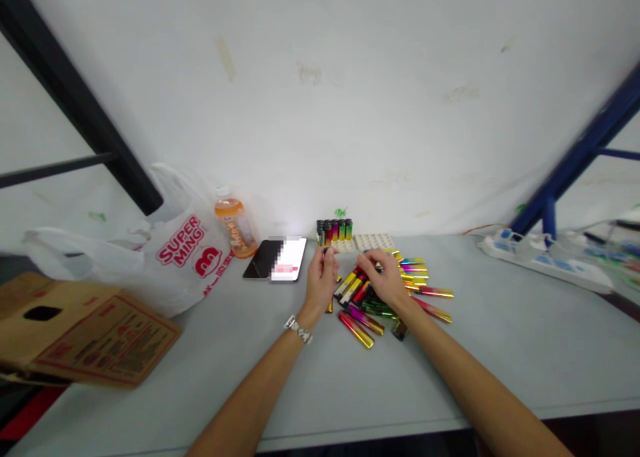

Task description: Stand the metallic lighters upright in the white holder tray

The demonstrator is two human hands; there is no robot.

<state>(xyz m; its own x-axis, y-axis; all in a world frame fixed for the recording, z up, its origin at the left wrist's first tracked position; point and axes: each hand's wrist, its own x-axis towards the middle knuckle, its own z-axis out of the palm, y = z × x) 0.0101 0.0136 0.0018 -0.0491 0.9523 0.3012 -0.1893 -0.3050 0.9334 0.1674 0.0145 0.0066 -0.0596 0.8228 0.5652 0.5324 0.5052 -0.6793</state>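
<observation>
My left hand (323,278) is closed, thumb against fingers, with a small dark tip showing at its top; the rest of what it holds is hidden. Over a pile of shiny, lighter-like tubes (356,334) my right hand (384,277) is curled, its fingertips pressed together. Whatever lies in that pinch cannot be made out. The tubes are flat and metallic, in red, gold, green, purple and yellow, and lie loosely on the table. Behind my hands, several dark-topped tubes (342,230) stand upright at a pale holder (345,246). A second pale holder with rows of holes (375,242) sits beside it.
A tablet or phone with a lit screen (260,260) lies left of my hands, near an orange drink bottle (235,227). Further left are a white plastic bag (175,284) and a cardboard box (100,337). A power strip (545,264) lies right on the grey table (500,350).
</observation>
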